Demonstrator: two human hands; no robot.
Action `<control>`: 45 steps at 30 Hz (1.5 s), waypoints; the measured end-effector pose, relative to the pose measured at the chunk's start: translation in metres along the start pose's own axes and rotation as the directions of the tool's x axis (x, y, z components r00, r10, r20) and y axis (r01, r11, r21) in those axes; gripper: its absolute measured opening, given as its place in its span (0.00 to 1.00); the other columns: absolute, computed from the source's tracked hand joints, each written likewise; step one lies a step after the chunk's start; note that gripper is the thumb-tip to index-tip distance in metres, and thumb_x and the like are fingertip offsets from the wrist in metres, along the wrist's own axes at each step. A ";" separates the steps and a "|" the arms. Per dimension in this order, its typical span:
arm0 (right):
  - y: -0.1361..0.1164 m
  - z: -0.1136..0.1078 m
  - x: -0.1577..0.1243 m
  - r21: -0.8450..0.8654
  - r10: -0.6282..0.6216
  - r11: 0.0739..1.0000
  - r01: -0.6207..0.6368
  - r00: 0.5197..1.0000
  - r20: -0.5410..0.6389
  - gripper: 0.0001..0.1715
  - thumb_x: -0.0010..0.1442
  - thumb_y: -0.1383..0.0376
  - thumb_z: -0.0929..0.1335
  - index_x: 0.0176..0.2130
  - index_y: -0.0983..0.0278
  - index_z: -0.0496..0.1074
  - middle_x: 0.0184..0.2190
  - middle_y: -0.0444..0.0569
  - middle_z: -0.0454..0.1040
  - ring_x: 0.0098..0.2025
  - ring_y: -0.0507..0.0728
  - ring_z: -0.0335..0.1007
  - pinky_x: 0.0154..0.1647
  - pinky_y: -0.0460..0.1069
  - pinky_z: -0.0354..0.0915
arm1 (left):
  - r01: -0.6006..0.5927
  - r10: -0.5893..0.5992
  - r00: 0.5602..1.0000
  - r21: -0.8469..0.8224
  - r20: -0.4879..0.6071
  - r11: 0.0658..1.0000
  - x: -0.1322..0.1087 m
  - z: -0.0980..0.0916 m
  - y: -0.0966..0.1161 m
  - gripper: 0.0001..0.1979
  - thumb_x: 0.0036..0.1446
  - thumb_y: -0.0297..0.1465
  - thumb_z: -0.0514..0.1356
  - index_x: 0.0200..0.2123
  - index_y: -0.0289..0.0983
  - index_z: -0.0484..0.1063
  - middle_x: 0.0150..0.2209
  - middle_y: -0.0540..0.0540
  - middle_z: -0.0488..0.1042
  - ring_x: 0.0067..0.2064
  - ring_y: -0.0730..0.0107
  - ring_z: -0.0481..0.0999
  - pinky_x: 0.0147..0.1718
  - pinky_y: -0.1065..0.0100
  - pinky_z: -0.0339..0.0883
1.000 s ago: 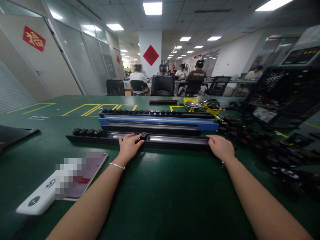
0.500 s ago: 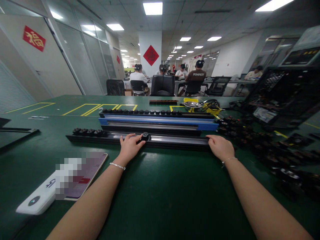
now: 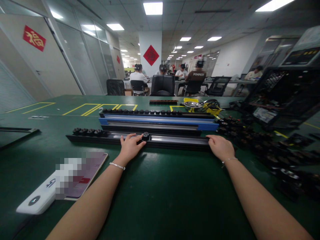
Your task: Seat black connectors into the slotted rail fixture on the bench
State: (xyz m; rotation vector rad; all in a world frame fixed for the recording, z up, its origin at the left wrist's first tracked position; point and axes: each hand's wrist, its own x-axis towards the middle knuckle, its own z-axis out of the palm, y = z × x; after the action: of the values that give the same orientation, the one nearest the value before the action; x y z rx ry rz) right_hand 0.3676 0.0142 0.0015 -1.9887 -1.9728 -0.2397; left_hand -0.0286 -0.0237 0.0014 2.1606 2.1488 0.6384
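A long black channel rail (image 3: 175,140) lies crosswise in front of me on the green table. Several small black knob-like parts (image 3: 86,132) sit in a row at its left end. My left hand (image 3: 131,145) rests on the rail's middle, with thumb and forefinger closed on one single black knob-like part (image 3: 145,136) sitting in the channel. The rail's right end is gripped by my right hand (image 3: 221,146), its fingers curled and partly hidden.
Behind the rail stand a blue-edged rail (image 3: 150,119) and another rail filled with black parts (image 3: 142,112). Many loose black parts (image 3: 262,143) are heaped at right. A metal bowl (image 3: 192,105) is farther back. A phone (image 3: 86,176) and a white device (image 3: 37,200) lie at left.
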 end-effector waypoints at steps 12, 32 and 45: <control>0.000 0.000 -0.001 -0.007 -0.002 1.000 0.002 1.000 -0.015 0.26 0.59 0.64 0.54 0.47 0.61 0.74 0.50 0.48 0.74 0.51 0.59 0.67 0.49 0.54 0.63 | -0.039 0.039 0.999 0.006 -0.001 0.999 0.000 0.005 0.001 0.21 0.58 0.44 0.53 0.54 0.52 0.66 0.54 0.49 0.72 0.60 0.55 0.61 0.59 0.36 0.33; 0.000 -0.001 0.000 -0.007 -0.004 1.000 0.004 1.000 0.007 0.27 0.60 0.64 0.53 0.48 0.61 0.74 0.50 0.48 0.73 0.52 0.58 0.66 0.49 0.54 0.62 | -0.099 0.098 0.995 0.032 0.024 0.995 -0.001 0.010 0.000 0.24 0.57 0.46 0.53 0.58 0.54 0.62 0.57 0.50 0.69 0.61 0.52 0.59 0.58 0.31 0.30; 0.002 0.001 0.000 -0.002 -0.003 1.000 0.003 1.000 0.001 0.27 0.59 0.64 0.54 0.48 0.60 0.74 0.50 0.47 0.73 0.52 0.58 0.67 0.49 0.54 0.62 | -0.124 0.123 0.992 0.031 0.040 0.992 -0.002 0.012 0.002 0.26 0.57 0.47 0.52 0.59 0.53 0.60 0.58 0.49 0.68 0.61 0.52 0.58 0.57 0.31 0.29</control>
State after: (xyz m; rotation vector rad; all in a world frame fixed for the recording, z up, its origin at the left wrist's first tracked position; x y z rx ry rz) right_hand 0.3691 0.0146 0.0009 -1.9879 -1.9767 -0.2405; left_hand -0.0227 -0.0231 -0.0093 2.3182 2.0345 0.5668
